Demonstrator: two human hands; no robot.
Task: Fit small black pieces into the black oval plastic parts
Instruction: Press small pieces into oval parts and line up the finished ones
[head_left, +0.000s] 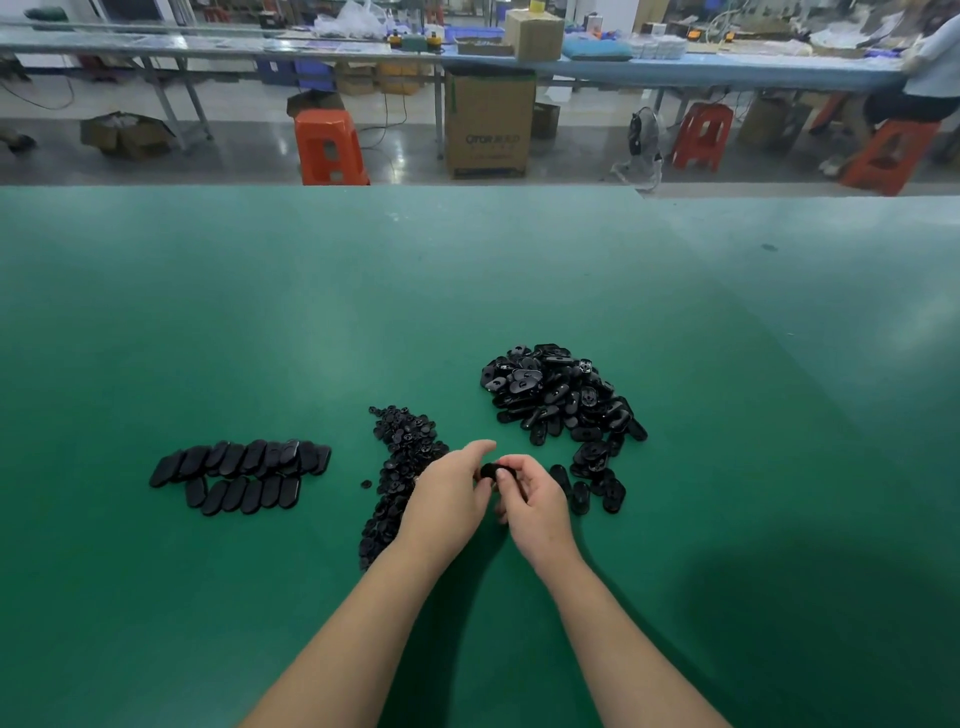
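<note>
My left hand (451, 493) and my right hand (531, 499) meet above the green table, both holding one black oval part (489, 471) between their fingertips; most of it is hidden. A strip of small black pieces (400, 467) lies just left of my left hand. A heap of loose black oval parts (558, 395) sits behind my right hand. Two neat rows of oval parts (241, 470) lie flat at the left.
The green table (467, 286) stretches far ahead to its back edge. A few stray oval parts (597, 488) lie right of my right hand. Beyond the table are orange stools (330, 148), cardboard boxes (490, 124) and another workbench with a seated person (930, 67).
</note>
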